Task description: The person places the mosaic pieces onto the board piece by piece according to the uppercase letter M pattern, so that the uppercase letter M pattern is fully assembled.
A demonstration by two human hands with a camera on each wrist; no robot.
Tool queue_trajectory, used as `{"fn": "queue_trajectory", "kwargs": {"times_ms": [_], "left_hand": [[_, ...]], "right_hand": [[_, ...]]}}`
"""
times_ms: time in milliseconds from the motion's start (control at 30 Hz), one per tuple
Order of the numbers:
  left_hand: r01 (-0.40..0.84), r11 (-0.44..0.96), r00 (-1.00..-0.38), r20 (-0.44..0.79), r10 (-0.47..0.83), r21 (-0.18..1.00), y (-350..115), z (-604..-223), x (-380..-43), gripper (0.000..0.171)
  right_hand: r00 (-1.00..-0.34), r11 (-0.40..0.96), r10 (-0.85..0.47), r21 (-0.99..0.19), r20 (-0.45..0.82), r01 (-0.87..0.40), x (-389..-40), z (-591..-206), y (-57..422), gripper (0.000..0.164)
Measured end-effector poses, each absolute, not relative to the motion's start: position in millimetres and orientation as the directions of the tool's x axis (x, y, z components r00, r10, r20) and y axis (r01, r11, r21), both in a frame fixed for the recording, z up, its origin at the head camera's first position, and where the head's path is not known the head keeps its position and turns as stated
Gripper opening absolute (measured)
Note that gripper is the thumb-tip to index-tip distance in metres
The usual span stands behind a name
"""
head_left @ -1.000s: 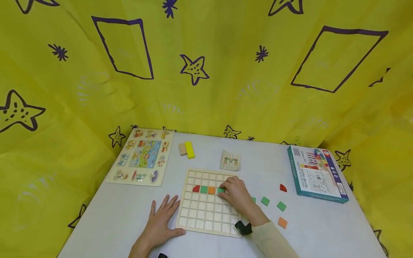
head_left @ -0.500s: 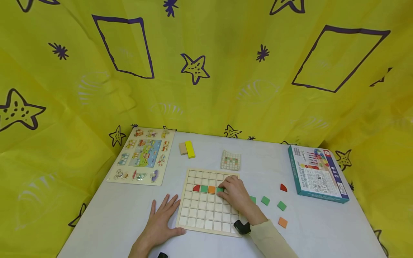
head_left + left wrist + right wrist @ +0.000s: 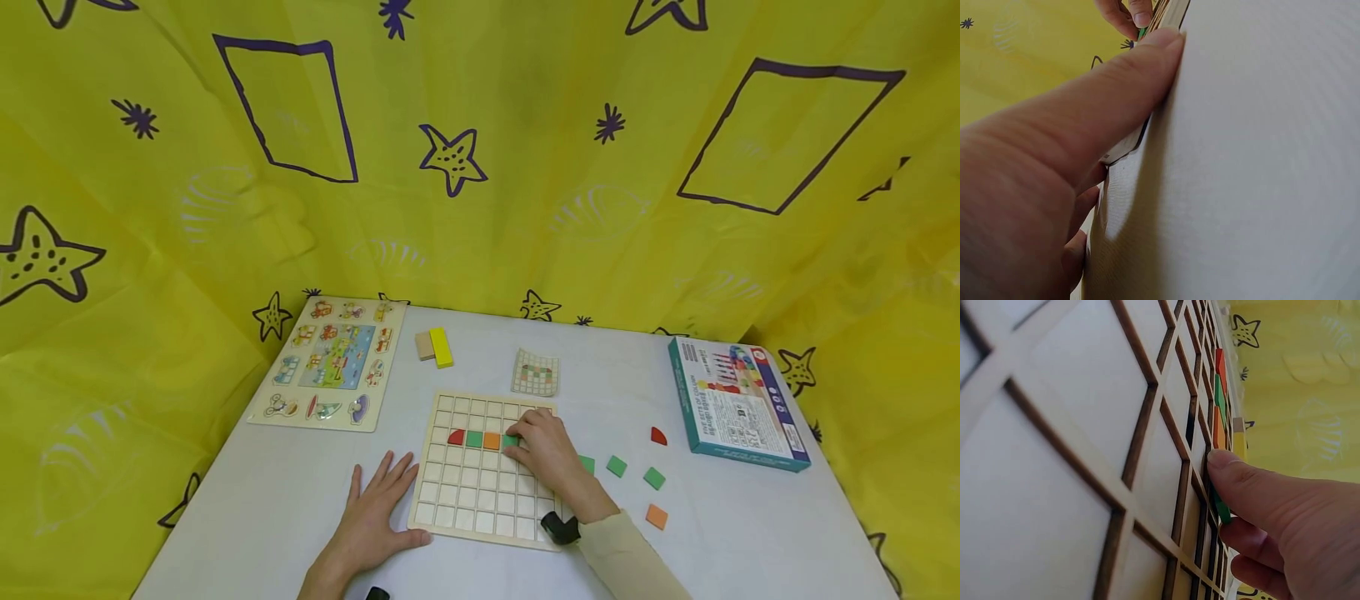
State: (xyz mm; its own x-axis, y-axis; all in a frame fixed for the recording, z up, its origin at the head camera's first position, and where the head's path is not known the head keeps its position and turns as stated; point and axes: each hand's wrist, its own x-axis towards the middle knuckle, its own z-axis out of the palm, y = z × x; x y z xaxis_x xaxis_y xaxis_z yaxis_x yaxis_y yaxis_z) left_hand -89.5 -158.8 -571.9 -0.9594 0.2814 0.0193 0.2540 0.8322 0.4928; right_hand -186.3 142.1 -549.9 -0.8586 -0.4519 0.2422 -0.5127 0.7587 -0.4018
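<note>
**Right hand pinches a green tile on the grid board**

The person's right hand grips a green tile between thumb and fingertips, over the far half of the grid board, right of its middle. The tile lies at the left tip of that hand, the palm and wrist reaching back toward the near right. In the right wrist view the thumb is on one side of the tile and a finger on the other; whether the tile is fully seated in its cell cannot be told.

Left of the held tile a row runs across the board — first an orange tile, then a second green tile, then a red quarter-round piece at the left end.

The left hand grasps nothing: it rests on the white surface with fingers spread, left of the board, its thumb touching the board near the near left corner.

Right of the right hand lie three loose green tiles, the leftmost just beside the wrist, with a loose red piece farther back and a loose orange tile nearer. A small patterned card lies beyond the board — farther left are a yellow block and a picture puzzle. A box lies at the far right.
</note>
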Motion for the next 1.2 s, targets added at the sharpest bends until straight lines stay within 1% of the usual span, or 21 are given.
{"fn": "queue_trajectory", "kwargs": {"times_ms": [333, 633, 967, 1200], "left_hand": [[0.239, 0.836, -0.962, 0.003, 0.274, 0.494, -157.6, -570.9, -89.6, 0.103], [0.261, 0.826, -0.957, 0.025, 0.288, 0.500, -158.0, -569.7, -89.2, 0.103], [0.263, 0.825, -0.958, 0.030, 0.286, 0.501, -158.2, -570.9, -88.8, 0.102], [0.262, 0.827, -0.958, 0.032, 0.284, 0.498, -157.9, -570.1, -88.7, 0.101]], "right_hand": [[-0.867, 0.767, -0.444, -0.404, 0.226, -0.498, -186.1, -552.0, 142.0, 0.026], [-0.878, 0.783, -0.411, -0.398, 0.245, -0.478, -185.6, -542.2, 150.6, 0.031], [-0.929, 0.840, -0.311, -0.398, 0.203, -0.368, -185.6, -530.8, 175.4, 0.026], [-0.932, 0.862, -0.281, -0.367, 0.229, -0.350, -189.1, -533.5, 202.2, 0.024]]}}
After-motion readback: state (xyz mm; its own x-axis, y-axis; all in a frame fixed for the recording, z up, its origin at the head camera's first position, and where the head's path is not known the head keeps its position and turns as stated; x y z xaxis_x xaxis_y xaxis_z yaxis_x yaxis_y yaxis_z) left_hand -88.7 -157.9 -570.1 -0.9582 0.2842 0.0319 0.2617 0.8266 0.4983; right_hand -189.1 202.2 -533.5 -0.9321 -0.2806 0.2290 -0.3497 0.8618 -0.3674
